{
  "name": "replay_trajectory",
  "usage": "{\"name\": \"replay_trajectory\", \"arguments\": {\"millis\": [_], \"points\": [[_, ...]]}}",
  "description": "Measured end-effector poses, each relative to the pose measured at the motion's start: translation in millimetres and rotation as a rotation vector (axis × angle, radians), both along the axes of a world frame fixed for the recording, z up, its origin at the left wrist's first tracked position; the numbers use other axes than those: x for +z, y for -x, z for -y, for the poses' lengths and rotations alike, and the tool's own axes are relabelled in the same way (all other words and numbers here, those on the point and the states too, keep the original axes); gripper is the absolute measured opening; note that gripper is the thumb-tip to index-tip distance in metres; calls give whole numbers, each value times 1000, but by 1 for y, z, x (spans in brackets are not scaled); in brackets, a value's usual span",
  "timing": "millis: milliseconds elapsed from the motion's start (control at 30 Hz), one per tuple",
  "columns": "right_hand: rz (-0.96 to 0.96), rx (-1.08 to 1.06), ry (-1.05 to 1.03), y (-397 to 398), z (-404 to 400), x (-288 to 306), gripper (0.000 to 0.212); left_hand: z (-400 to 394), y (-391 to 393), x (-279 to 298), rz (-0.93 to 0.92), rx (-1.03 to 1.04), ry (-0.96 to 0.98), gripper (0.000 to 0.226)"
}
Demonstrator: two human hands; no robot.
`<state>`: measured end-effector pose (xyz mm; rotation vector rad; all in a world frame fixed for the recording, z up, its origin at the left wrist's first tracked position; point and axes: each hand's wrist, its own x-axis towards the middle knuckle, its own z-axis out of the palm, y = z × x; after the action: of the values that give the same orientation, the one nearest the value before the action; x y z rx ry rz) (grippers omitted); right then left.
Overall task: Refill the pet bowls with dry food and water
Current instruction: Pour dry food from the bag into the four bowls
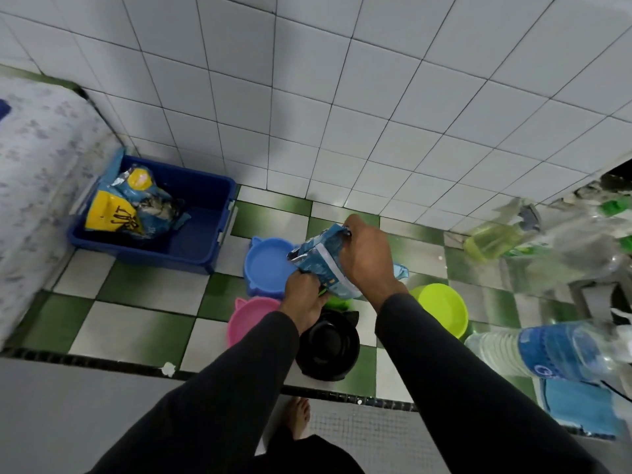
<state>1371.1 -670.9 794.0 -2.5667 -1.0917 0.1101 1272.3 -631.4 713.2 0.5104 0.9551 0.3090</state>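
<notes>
**Both hands on a food bag above the pet bowls**

A white tiled wall (pixel 342 80) fills the upper half of the view and meets a green-and-white checkered floor (pixel 136 323). At the left edge stands something covered in a pale floral pattern (pixel 37 159), cut off by the frame; what it is cannot be told.

A blue plastic bin (pixel 201 234) sits on the floor against the wall, holding a crumpled blue and yellow bag (pixel 130 206) with "CAT" printed on its yellow panel; the rest of the print is too creased to read.

At the right edge, a large clear water bottle (pixel 547 350) with a blue label lies blurred, its lettering illegible. Above it, a spray bottle (pixel 492 237) of yellowish liquid and other clear bottles smear together.

Five bowls cluster on the floor: a lime bowl (pixel 441 309), a black bowl (pixel 328 347) half hidden by the left sleeve, a blue bowl (pixel 266 265), a pink bowl (pixel 249 319), and a green bowl (pixel 338 302) that is almost wholly covered.

Above them, a small blue food bag (pixel 321 265) is tilted, its torn mouth towards the blue bowl. The right hand (pixel 369 261) grips the bag's upper end; the left hand (pixel 304 295) grips its lower edge. The print on it is too small to read.

A bare foot (pixel 297 415) shows at the bottom.
</notes>
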Motion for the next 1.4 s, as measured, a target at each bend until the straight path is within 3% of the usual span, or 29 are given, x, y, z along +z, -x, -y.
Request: {"name": "replay_trajectory", "arguments": {"millis": [667,1133,1400], "points": [[38,93,103,-1,-23,-4,12,-7,0,-9,76,-22,110,31],[34,168,106,4,-40,-4,11,-9,6,-5,128,108,298,45],[23,193,127,7,-44,-5,10,-8,8,-4,134,138,318,39]]}}
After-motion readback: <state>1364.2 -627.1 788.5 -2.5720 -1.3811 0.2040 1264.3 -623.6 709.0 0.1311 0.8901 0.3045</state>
